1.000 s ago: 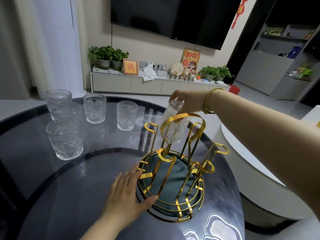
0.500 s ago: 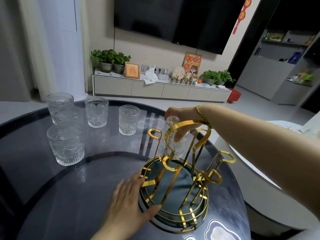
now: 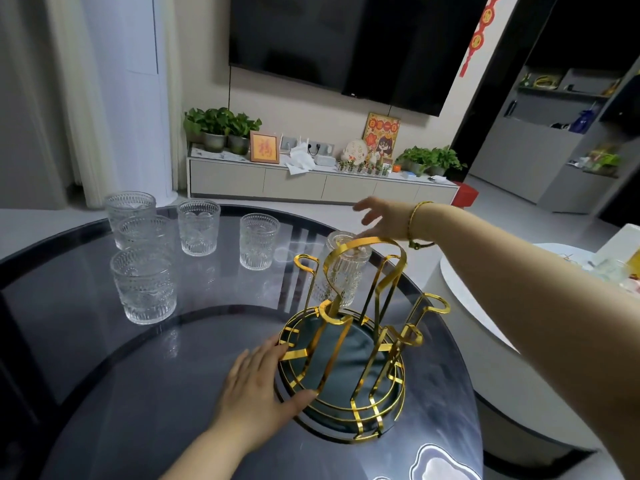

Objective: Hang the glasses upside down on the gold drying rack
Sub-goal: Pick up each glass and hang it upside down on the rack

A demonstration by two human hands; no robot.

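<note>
My left hand (image 3: 258,386) lies flat on the dark round table (image 3: 104,393) with fingers extended and spread, fingertips touching the rim of the gold drying rack (image 3: 349,358) at its 9 o'clock side and gripping nothing. My right hand (image 3: 381,216) hovers open with fingers splayed just above the rack's 12 o'clock peg, where one glass (image 3: 343,271) hangs upside down, clear of my fingers. Five upright glasses (image 3: 143,285) stand in a group on the table at the rack's 10 o'clock, well apart from it.
</note>
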